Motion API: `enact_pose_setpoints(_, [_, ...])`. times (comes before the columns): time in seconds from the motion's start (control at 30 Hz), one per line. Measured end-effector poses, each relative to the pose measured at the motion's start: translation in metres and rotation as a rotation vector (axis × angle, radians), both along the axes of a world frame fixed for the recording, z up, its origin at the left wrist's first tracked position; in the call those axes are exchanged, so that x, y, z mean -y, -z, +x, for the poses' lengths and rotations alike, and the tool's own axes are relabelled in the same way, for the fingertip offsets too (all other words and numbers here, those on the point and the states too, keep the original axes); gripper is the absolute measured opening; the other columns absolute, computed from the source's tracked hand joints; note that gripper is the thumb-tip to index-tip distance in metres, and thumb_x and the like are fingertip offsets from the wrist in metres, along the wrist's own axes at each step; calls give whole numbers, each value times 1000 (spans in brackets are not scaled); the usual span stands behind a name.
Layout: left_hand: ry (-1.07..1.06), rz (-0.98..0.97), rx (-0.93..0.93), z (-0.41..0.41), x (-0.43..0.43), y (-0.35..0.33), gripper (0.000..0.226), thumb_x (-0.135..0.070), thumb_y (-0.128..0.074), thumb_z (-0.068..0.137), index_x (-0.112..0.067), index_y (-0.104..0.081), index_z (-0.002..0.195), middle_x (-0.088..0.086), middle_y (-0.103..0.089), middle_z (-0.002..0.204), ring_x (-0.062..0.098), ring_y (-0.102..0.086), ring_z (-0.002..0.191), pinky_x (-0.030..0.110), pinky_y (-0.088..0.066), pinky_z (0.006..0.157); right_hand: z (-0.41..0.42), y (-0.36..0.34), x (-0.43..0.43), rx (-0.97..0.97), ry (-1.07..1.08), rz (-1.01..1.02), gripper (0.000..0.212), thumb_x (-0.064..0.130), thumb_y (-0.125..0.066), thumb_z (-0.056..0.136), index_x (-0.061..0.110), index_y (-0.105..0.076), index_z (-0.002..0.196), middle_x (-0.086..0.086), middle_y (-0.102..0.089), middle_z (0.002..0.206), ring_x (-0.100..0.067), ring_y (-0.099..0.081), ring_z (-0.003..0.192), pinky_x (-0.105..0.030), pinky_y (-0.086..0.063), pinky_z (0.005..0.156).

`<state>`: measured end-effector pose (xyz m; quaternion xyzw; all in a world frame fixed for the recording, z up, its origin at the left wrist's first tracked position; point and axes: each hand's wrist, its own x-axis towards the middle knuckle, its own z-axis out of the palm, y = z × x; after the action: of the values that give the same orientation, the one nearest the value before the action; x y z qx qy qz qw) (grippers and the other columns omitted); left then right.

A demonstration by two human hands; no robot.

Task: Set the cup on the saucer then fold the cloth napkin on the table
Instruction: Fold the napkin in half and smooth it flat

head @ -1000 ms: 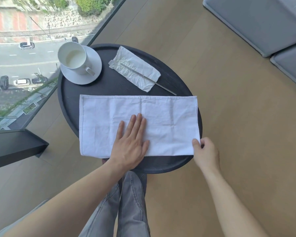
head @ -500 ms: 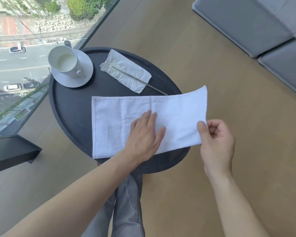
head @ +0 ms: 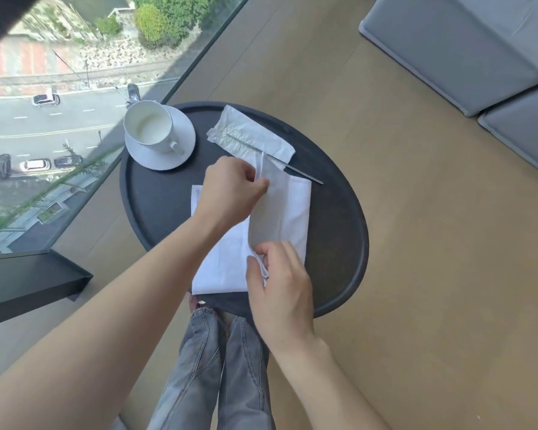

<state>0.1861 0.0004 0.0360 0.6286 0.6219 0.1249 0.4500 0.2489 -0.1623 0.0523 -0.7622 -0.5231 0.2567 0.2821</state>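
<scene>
A white cup (head: 148, 127) stands on its white saucer (head: 156, 156) at the far left of the round black table (head: 339, 218). The white cloth napkin (head: 289, 212) lies mid-table, its right half lifted and swung over toward the left half. My left hand (head: 230, 187) pinches the far corner of the raised flap. My right hand (head: 277, 280) pinches the near corner of the same flap at the table's front. Part of the napkin is hidden under my left forearm.
A crumpled paper napkin (head: 249, 138) with a thin metal stick (head: 292, 167) across it lies behind the cloth. A glass wall (head: 44, 119) runs along the left with a dark ledge (head: 28, 280) below. Grey cushions (head: 463, 48) sit at the far right.
My right hand has carried the napkin's right end up and over leftward. My left hand left the middle of the cloth and took the flap's far corner.
</scene>
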Motion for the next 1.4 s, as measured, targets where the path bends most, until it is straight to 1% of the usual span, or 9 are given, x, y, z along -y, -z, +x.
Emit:
enact_pose_setpoints(0.13, [3,-1,-17,-31,9,16,41,-11,-60,86,-11,-28,60,7,-25,60,16,-18,56,22,-16,41,-22,10,5,27,-70,-45,8,9,-67,91,7,-67,99,-6,-63,93,-27,-60,85,-33,-46,69])
enact_pose_setpoints(0.3, [-56,-110,-17,-58,12,44,32,-14,-57,91,11,-47,74,11,-42,66,21,-33,60,32,-30,55,-42,24,9,54,-141,-110,17,6,-62,91,4,-69,106,-10,-62,92,-31,-60,84,-43,-51,69])
enact_pose_setpoints(0.47, [-97,-151,-30,-80,13,61,25,-18,-55,92,2,-49,77,0,-45,65,17,-37,56,28,-31,50,-61,35,9,91,-196,-168,24,0,-65,87,2,-70,111,-12,-63,89,-34,-60,78,-44,-52,68])
enact_pose_setpoints(0.73, [-85,-64,-102,-98,19,76,25,-10,-53,88,2,-41,69,7,-42,63,19,-34,61,34,-28,54,-84,48,12,266,-245,-268,31,-1,-76,76,10,-73,105,-4,-61,80,-26,-58,69,-37,-49,60])
enact_pose_setpoints(0.87, [-56,-23,-133,-98,21,84,23,-7,-53,87,-10,-42,67,8,-50,75,23,-42,72,28,-26,54,-88,57,17,301,-274,-306,33,4,-76,77,14,-72,108,-2,-61,82,-24,-59,71,-34,-46,61])
enact_pose_setpoints(0.97, [-60,-9,-147,-99,23,88,2,-9,-55,88,-7,-54,87,11,-56,91,27,-49,83,27,-31,59,-88,65,20,287,-314,-312,25,12,-70,85,14,-70,110,-2,-59,83,-24,-57,74,-35,-47,63])
enact_pose_setpoints(1.13, [-95,38,-157,-98,34,86,49,-13,-61,89,-8,-49,136,11,-51,122,29,-51,109,32,-39,87,-75,76,28,256,-335,-143,16,18,-62,86,9,-69,97,-4,-54,78,-26,-50,69,-40,-45,59])
enact_pose_setpoints(1.27, [34,294,-276,-88,69,81,63,-15,-63,90,4,-44,147,24,-49,140,42,-48,125,48,-41,103,-37,91,11,341,-155,-70,43,7,-47,87,6,-65,126,-10,-65,114,-32,-59,105,-43,-48,82])
enact_pose_setpoints(1.4, [342,364,-310,-72,98,95,65,-25,-53,101,5,-36,157,24,-30,167,39,-27,156,50,-27,125,-10,114,-16,342,-121,-148,51,8,-44,99,6,-45,150,-13,-40,159,-28,-31,150,-43,-33,114])
